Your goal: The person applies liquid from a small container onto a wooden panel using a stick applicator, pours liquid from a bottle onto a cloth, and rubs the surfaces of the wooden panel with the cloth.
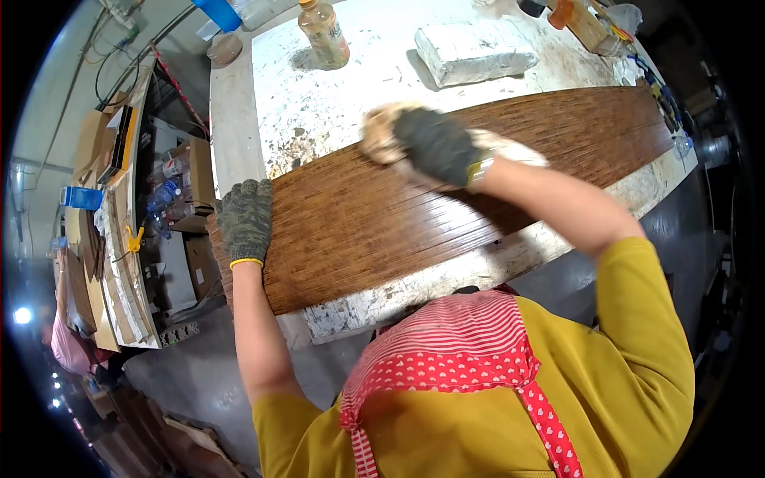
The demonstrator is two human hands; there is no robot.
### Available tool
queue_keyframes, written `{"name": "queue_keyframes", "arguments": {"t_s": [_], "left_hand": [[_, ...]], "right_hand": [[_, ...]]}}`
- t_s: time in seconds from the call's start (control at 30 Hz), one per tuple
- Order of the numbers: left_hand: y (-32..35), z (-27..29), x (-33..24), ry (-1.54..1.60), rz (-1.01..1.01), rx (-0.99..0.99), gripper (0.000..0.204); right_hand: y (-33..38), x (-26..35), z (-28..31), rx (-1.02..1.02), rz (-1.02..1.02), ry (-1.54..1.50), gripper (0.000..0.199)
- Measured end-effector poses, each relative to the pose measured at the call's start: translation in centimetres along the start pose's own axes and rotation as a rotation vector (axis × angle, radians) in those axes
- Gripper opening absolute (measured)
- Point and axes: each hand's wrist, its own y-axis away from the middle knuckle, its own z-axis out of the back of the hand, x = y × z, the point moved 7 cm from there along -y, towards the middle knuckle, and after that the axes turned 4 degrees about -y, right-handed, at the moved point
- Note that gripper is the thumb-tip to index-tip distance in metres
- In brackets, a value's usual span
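Left hand (245, 219) flat, arm (263, 334) extended; right hand (437, 147) curled, blurred, forearm (558, 199) angled inward.

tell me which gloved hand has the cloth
The right gloved hand: it holds the bunched beige cloth over the brown board, while the left gloved hand lies at the board's left end without any cloth.

From where I stand, the worktop (382, 84) is a broad white surface, smudged and speckled with dark stains. A long brown board (358, 231) with a streaky grain lies across its near part, slanting up toward the right. Beyond it rest a white wrapped block (478, 54) and, farther left, an upright bottle (325, 38) with an orange cap. Small clutter crowds the far right corner.
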Motion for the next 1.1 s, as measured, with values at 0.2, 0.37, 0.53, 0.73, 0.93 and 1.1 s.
{"name": "queue_keyframes", "arguments": {"t_s": [0.2, 0.37, 0.53, 0.73, 0.93, 1.1], "left_hand": [[0.4, 1.2, 0.5, 0.045, -0.047, -0.117, 0.028], [-1.1, 2.2, -1.1, 0.329, 0.077, 0.14, 0.041], [-4.2, 6.0, -7.7, 0.473, -0.111, -0.049, 0.047], [-6.0, 5.3, -8.3, 0.553, -0.071, 0.199, 0.054], [-6.8, 4.7, -8.9, 0.211, -0.262, 0.199, 0.045], [-7.2, 2.6, -8.5, 0.24, -0.188, 0.328, 0.044]], "right_hand": [[-1.8, -0.8, -1.3, 0.334, -0.317, -0.415, 0.023], [3.6, -11.9, 7.9, -0.147, -0.522, -0.19, 0.024], [6.3, -15.4, 6.7, -0.187, -0.407, 0.019, 0.045], [5.6, -15.4, 7.1, -0.04, -0.41, -0.02, 0.049], [4.5, -14.5, 7.2, 0.028, -0.234, 0.321, 0.048], [3.4, -12.0, 7.4, -0.058, -0.148, 0.141, 0.032]]}}
